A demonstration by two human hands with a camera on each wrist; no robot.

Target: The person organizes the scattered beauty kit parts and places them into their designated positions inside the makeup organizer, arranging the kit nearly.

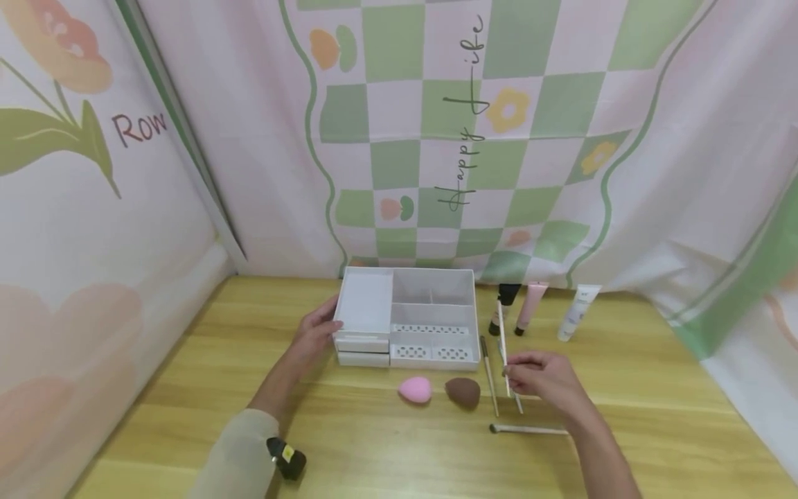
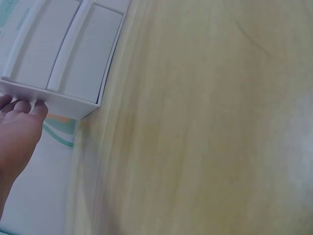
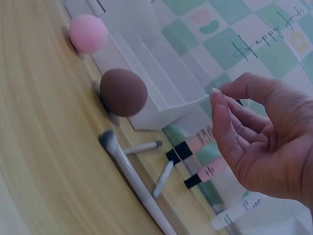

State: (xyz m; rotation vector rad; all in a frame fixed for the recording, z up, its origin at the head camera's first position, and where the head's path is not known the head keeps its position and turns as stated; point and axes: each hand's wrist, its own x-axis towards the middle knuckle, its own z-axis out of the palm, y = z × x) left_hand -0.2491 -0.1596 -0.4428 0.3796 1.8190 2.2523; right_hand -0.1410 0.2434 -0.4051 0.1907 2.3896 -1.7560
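A white desktop organizer with drawers on its left and open compartments on its right stands at the back. My left hand rests against its left side; in the left wrist view, the fingertips touch the side wall beside the drawers. Between thumb and forefinger, my right hand pinches a thin white makeup brush, raised roughly upright to the right of the organizer. The right wrist view shows the pinching hand, with most of that brush hidden. Before the organizer lie a pink makeup sponge and a brown one.
Several brushes lie on the wooden table, including a slim one and a thicker one nearer me. Behind the right hand stand a black-capped bottle, a pink tube and a white tube. A patterned curtain hangs behind.
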